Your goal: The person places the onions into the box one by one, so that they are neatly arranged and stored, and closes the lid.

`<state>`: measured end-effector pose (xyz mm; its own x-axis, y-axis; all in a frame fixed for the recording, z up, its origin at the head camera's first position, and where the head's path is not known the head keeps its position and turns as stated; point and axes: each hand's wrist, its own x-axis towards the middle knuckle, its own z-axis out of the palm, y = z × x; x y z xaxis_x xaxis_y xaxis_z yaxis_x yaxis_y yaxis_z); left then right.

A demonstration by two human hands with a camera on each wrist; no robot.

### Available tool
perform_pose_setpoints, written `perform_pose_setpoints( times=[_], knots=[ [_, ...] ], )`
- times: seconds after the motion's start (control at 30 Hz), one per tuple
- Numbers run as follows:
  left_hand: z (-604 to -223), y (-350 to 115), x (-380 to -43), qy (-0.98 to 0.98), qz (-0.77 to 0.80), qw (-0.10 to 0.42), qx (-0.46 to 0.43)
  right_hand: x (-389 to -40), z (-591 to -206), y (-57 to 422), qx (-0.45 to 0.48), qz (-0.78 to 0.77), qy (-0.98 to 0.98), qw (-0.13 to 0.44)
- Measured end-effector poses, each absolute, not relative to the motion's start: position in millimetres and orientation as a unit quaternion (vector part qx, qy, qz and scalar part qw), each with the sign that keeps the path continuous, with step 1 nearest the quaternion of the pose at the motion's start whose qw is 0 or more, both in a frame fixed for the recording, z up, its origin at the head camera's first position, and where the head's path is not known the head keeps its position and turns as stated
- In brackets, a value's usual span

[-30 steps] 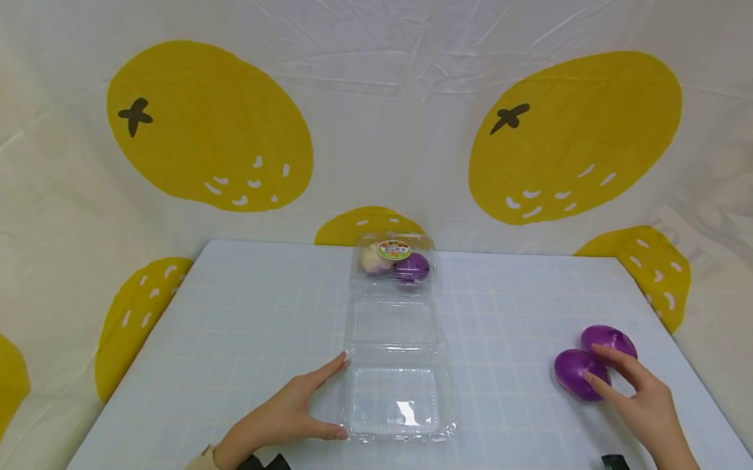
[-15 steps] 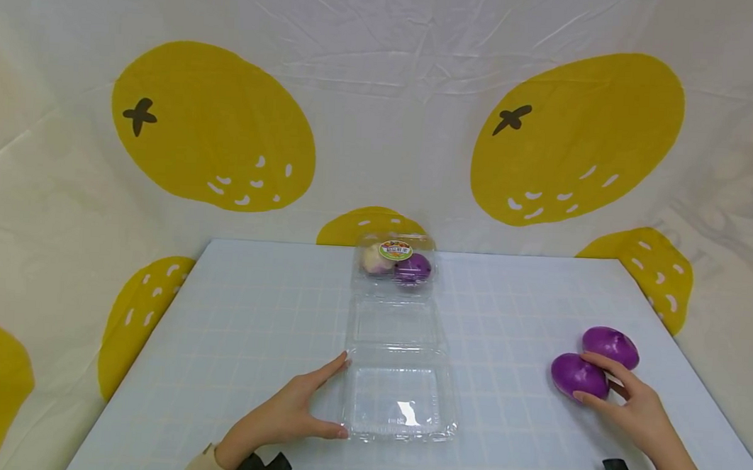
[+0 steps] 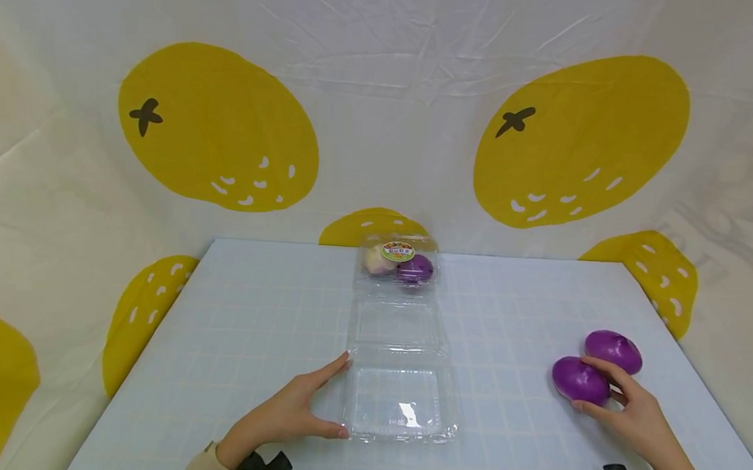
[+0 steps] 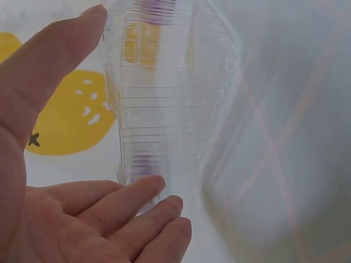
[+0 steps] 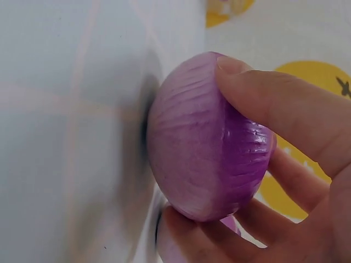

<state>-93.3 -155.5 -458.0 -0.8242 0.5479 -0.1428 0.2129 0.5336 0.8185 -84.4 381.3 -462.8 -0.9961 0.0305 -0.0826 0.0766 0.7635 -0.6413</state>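
Note:
My right hand point(image 3: 629, 411) pinches a glossy purple onion point(image 3: 578, 380) between thumb and fingers. In the right wrist view this onion point(image 5: 192, 142) shows pale ribbed skin on one side and deep purple on the other, close to the table surface. A second purple onion point(image 3: 614, 351) lies just behind it, partly hidden in the right wrist view. My left hand point(image 3: 287, 411) rests at the left edge of an open clear plastic clamshell box point(image 3: 399, 406), thumb and fingers spread along its side. The box's lid point(image 3: 397, 321) lies folded back, away from me.
Behind the lid stands a closed clear clamshell box point(image 3: 374, 284) with an oval label; a pale round item and a purple onion are inside. The white checked table point(image 3: 271, 300) ends at a backdrop point(image 3: 394, 144) printed with yellow fruit.
My right hand has shifted its fingers from between the two onions to around the nearer one, which has parted slightly from the other. The left hand stays in place.

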Motion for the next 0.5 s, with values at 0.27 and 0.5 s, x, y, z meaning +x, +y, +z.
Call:
perform_pose_setpoints(
  times=[0.27,0.5],
  knots=[
    [-459,-155,-92,0.853,0.431,0.195,0.222,-83,-460,378,0.009,-0.354,0.935,0.008],
    [-459,-156,-92,0.857,0.423,0.191,0.224,-87,-455,370,-0.011,-0.362,0.932,-0.018]
  ],
)
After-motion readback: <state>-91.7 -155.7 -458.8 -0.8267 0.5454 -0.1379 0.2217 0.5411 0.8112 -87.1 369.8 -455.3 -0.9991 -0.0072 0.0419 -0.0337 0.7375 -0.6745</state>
